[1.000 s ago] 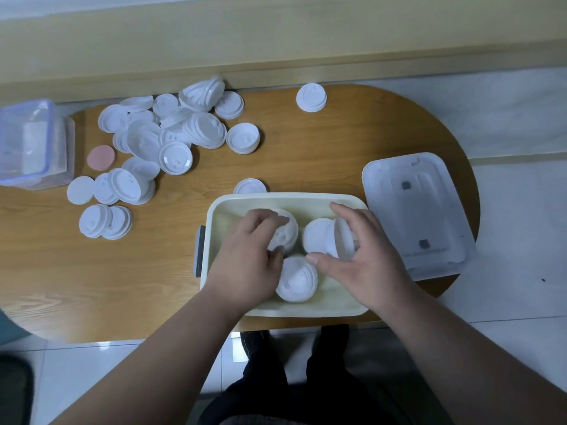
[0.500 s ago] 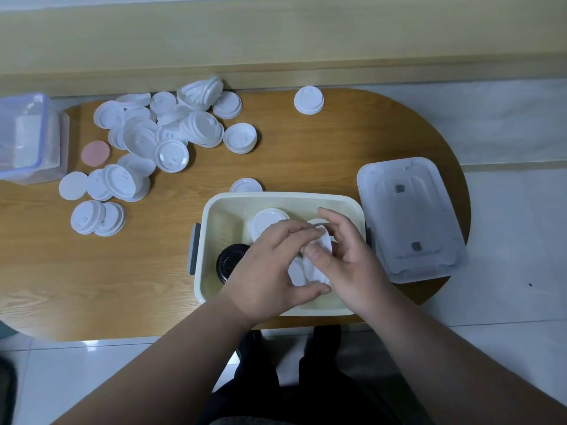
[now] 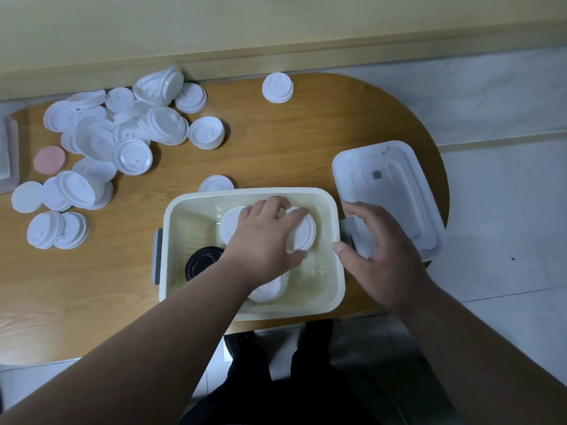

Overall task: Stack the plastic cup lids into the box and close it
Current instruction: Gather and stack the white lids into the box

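Observation:
A cream plastic box (image 3: 196,204) stands open at the table's near edge. Inside it, my left hand (image 3: 264,240) is shut on a white stack of lids (image 3: 302,233) at the far right of the box. Another white lid stack (image 3: 228,223) sits beside it, a third white stack (image 3: 270,289) lies under my wrist, and a black lid (image 3: 201,262) rests at the near left. My right hand (image 3: 380,250) hovers open over the box's right rim, holding nothing. The box's white cover (image 3: 389,185) lies flat to the right.
A large heap of loose white lids (image 3: 122,139) covers the table's far left, with a pink disc (image 3: 49,159) among them. Single lids lie at the far middle (image 3: 277,87) and just behind the box (image 3: 214,184). A clear container (image 3: 7,161) shows at the left edge.
My two hands were together over the lids in the box. Now my right hand has pulled out to the right rim, and my left hand has shifted the stack toward the far right.

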